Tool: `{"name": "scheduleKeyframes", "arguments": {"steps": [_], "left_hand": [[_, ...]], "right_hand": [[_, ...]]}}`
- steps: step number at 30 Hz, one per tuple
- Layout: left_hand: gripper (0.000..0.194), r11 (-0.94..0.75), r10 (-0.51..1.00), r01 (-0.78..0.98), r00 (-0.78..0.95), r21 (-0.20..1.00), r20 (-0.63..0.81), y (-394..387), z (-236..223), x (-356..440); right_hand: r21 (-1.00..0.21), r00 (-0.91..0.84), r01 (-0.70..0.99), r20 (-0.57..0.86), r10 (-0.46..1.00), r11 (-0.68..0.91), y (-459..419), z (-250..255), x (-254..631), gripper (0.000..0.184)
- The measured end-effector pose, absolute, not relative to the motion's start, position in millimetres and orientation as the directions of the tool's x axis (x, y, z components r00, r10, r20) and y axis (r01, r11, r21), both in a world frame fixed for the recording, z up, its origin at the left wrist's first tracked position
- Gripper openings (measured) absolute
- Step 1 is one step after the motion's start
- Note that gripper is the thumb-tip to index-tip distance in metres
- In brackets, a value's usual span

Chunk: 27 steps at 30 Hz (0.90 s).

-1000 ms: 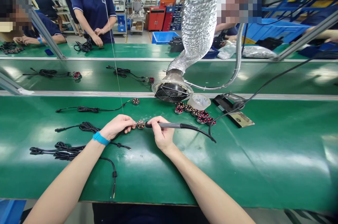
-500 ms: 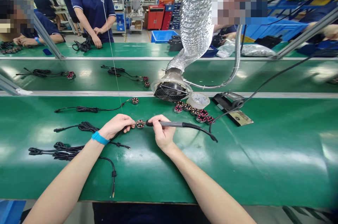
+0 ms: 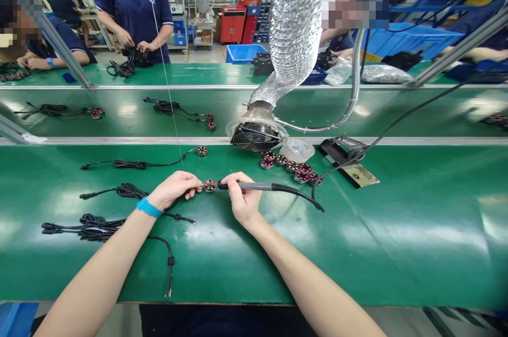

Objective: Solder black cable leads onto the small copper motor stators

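Observation:
My right hand (image 3: pixel 245 203) grips a grey soldering iron (image 3: pixel 257 187) like a pen, its tip pointing left over a small round motor stator (image 3: pixel 210 185) with copper windings. Whether the tip touches the stator is too small to tell. Just left of the stator, my left hand (image 3: pixel 177 189) is closed in a pinch on the thin wire end of a black cable (image 3: pixel 171 207), which runs back beneath the hand. The wire end meets the stator's left edge. A blue band (image 3: pixel 150 207) circles my left wrist.
Bundled black cables (image 3: pixel 99 228) lie at left; another cable joins a stator (image 3: pixel 202 151) behind my hands. A fan-ended duct (image 3: pixel 256 133) hangs ahead. Several stators (image 3: pixel 292 166), a tape roll (image 3: pixel 297 150) and an iron stand (image 3: pixel 349 162) sit right. A co-worker (image 3: pixel 135 14) stands opposite.
Cables with stators on the far strip have shifted left. The co-worker opposite has raised their hands over a black cable bundle. My hands and the soldering iron stay almost in place.

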<state>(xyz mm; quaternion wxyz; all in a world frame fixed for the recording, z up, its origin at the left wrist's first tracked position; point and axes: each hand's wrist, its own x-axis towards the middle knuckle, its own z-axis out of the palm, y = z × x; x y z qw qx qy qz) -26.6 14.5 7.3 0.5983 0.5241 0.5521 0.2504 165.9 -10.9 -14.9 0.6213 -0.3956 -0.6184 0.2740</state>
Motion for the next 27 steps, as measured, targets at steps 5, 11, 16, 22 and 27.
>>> {"name": "scheduleKeyframes", "arguments": {"steps": [5,11,16,22,27], "left_hand": [[0.019,0.318,0.878,0.293,0.269,0.902,-0.397,14.9,7.7,-26.2],[0.019,0.311,0.878,0.300,0.272,0.902,-0.394,14.3,9.8,-25.6],[0.020,0.311,0.878,0.298,0.273,0.902,-0.393,14.4,8.8,-25.7],[0.020,0.309,0.878,0.294,0.276,0.904,-0.390,14.4,9.1,-25.6],[0.019,0.310,0.879,0.300,0.271,0.902,-0.392,13.6,10.5,-25.0]], "right_hand": [[-0.844,0.114,0.126,0.534,0.838,0.521,-11.2,-14.1,166.2,0.026],[-0.854,0.127,0.131,0.518,0.846,0.504,-11.1,-13.6,165.7,0.026],[-0.841,0.118,0.140,0.539,0.834,0.523,-10.9,-13.6,166.0,0.026],[-0.844,0.116,0.150,0.532,0.839,0.514,-9.6,-15.8,166.0,0.025],[-0.840,0.112,0.171,0.535,0.837,0.515,-8.5,-17.2,164.9,0.024]]}}
